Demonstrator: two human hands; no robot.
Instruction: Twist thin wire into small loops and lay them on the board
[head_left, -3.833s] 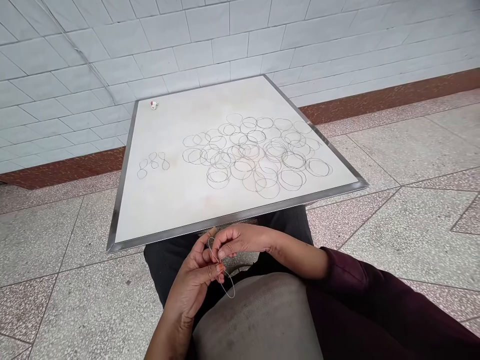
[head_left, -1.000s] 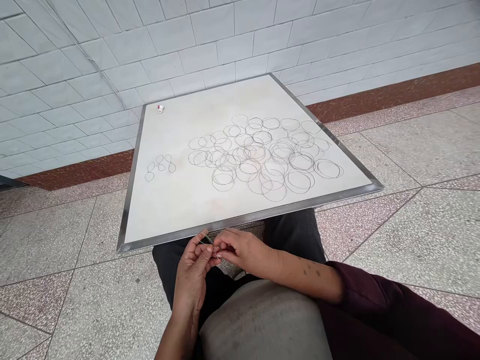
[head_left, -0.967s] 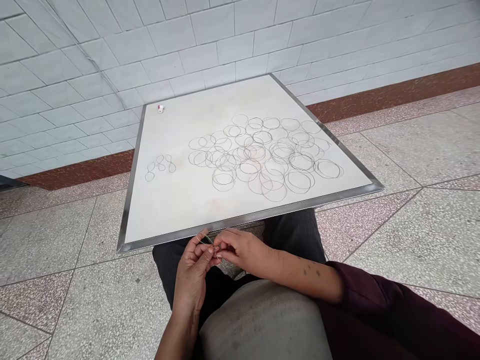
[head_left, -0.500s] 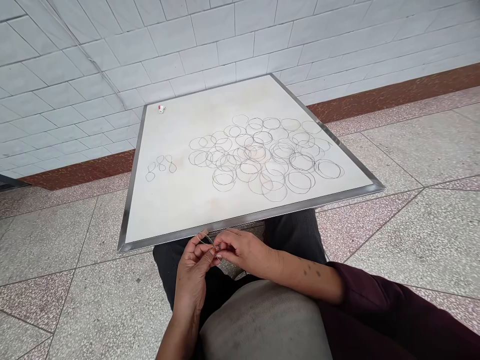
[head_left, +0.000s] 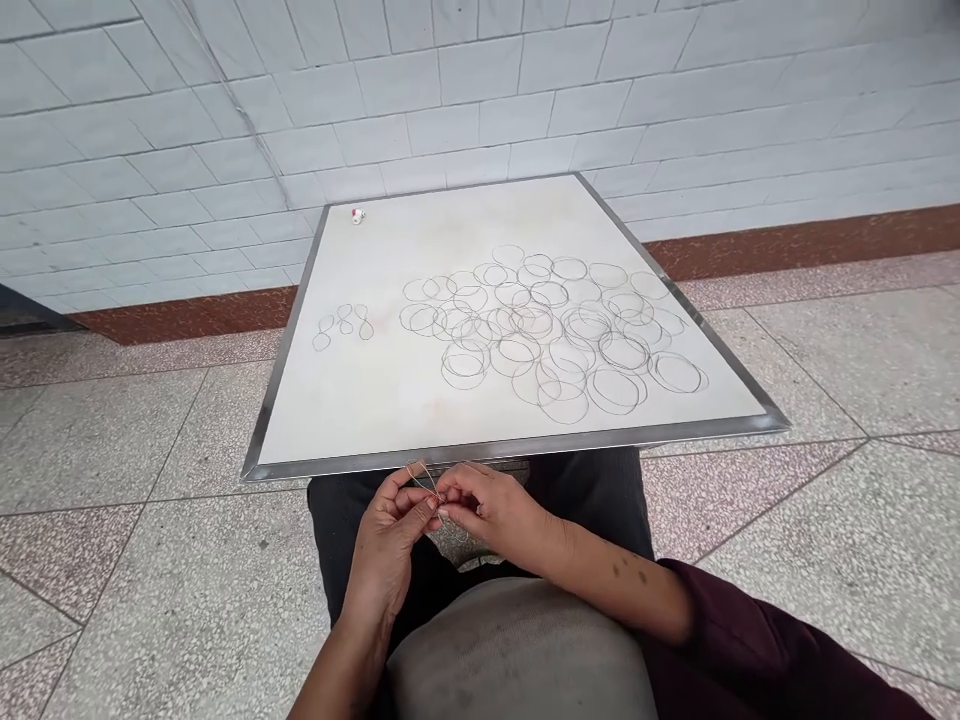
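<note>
A thin wire loop [head_left: 424, 477] is held between both hands, just below the near edge of the white board. My left hand [head_left: 391, 535] pinches it with thumb and fingers, and one side of the loop stands up by the fingertips. My right hand [head_left: 491, 510] is closed on the same wire from the right, its fingertips touching those of my left hand. Many thin wire rings [head_left: 555, 320] lie overlapping on the middle and right of the board. At the left of the board lie several small figure-eight wire pieces [head_left: 345, 320].
The white board [head_left: 360, 400] has a grey metal rim and stands against a tiled wall [head_left: 480, 120]. A small white and red object [head_left: 358, 216] sits at its far left corner. Dark-trousered legs are under the near edge.
The camera view has turned slightly, so the board appears shifted right. Both hands stay together on the wire, with only a slight shift of the loop between the fingers.
</note>
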